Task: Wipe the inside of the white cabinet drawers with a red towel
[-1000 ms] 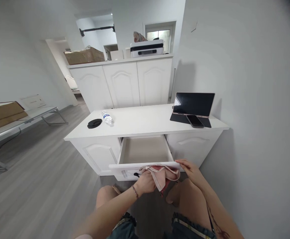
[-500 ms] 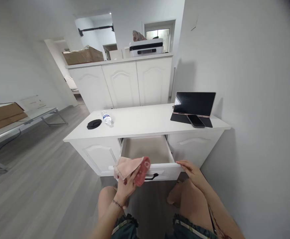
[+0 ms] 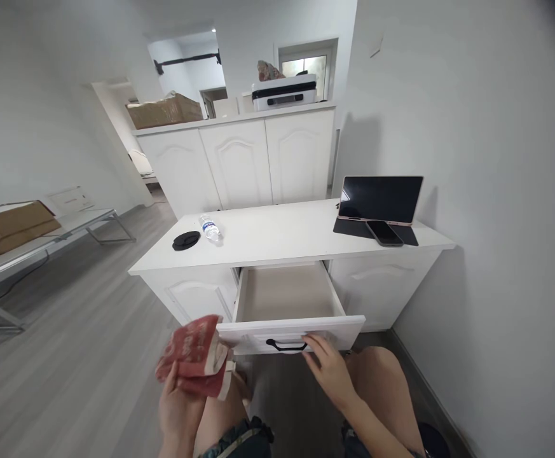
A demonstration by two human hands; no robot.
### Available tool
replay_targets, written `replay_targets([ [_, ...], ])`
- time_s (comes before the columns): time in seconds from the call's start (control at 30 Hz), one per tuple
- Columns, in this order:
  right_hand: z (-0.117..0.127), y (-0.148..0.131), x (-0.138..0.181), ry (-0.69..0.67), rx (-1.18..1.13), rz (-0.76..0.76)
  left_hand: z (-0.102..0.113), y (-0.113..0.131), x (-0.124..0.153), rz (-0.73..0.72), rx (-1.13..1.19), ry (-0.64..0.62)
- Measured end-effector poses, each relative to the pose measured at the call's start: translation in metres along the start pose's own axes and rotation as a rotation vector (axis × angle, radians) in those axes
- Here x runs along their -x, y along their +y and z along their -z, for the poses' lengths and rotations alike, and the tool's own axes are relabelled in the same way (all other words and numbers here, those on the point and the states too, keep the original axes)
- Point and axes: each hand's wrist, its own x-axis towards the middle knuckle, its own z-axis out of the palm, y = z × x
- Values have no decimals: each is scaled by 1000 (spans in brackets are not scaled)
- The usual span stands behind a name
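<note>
A folded red cloth (image 3: 194, 346) with pale lettering and cream edges is in my left hand (image 3: 179, 407), the thumb pressed on its front. It hangs over my left knee, just left of the drawer front. The white drawer (image 3: 287, 292) is pulled out, and its inside shows a bare pale bottom. At the right end of the black drawer handle (image 3: 284, 347), my right hand (image 3: 329, 372) reaches up with fingers stretched and thumb apart. Its fingertips meet the drawer front beside the handle; whether they touch the handle is hard to tell.
On the white desk (image 3: 272, 232) lie a water bottle (image 3: 210, 229), a flat black round object (image 3: 186, 240), a tablet on a stand (image 3: 382, 198) and a phone (image 3: 384, 233). A wall (image 3: 496, 191) rises at right. Cardboard boxes (image 3: 167, 110) stand farther off.
My left hand has moved left and down off the drawer front with the cloth, whose red side now shows. My right hand has shifted from the drawer's right corner to the handle's end.
</note>
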Motion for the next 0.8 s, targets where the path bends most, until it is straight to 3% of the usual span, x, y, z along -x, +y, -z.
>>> replay_targets([
  [0.1,-30,-7,3,-76,-23,-24,38,12,27,7,209,-50],
  [0.2,-44,-2,1,-100,-75,-52,39,7,34,50,7,-22],
  [0.27,-47,3,-4,-120,-122,-72,12,-14,21,113,-97,-1],
  [0.4,-51,13,-30,-134,-206,-132,-65,-74,-20,309,-297,252],
  [0.5,-56,22,-58,-150,-237,-153,-90,-91,-34,346,-217,258],
  [0.6,-63,36,-84,-174,-225,-154,-77,-65,-22,338,-103,221],
  [0.8,-83,66,-124,-196,-164,-141,-44,5,36,303,19,224],
])
